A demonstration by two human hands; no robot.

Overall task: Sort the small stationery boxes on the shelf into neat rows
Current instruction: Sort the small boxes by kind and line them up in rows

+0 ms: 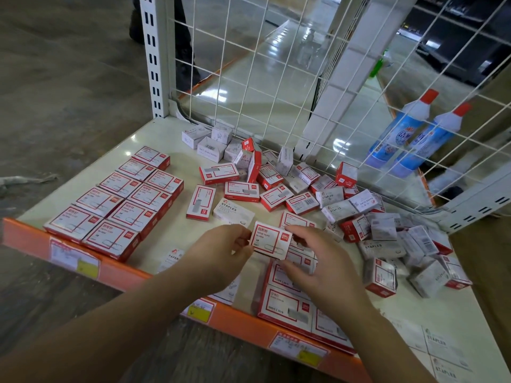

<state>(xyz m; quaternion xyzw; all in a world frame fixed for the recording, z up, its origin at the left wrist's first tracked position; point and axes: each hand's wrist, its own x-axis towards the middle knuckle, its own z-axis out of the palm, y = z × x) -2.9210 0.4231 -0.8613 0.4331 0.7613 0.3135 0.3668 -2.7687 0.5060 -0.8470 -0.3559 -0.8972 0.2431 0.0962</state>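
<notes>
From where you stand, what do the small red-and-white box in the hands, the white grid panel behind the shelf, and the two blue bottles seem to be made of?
Small red-and-white box: printed cardboard, matte, with folded edges.
White grid panel: probably metal wire, coated white; thin straight rods.
Two blue bottles: likely glossy plastic with red caps.

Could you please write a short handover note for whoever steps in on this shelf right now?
Left hand and right hand together pinch one red-and-white paper clip box, held just above the shelf near its front edge.
Done: two neat rows of red paper clip boxes sit at the front left of the shelf. A further block of flat boxes lies under the right hand, partly hidden.
Left: the loose pile of red and white boxes across the middle and right back, several tipped on end or on their sides, needs sorting into rows. The held box still needs placing.
</notes>
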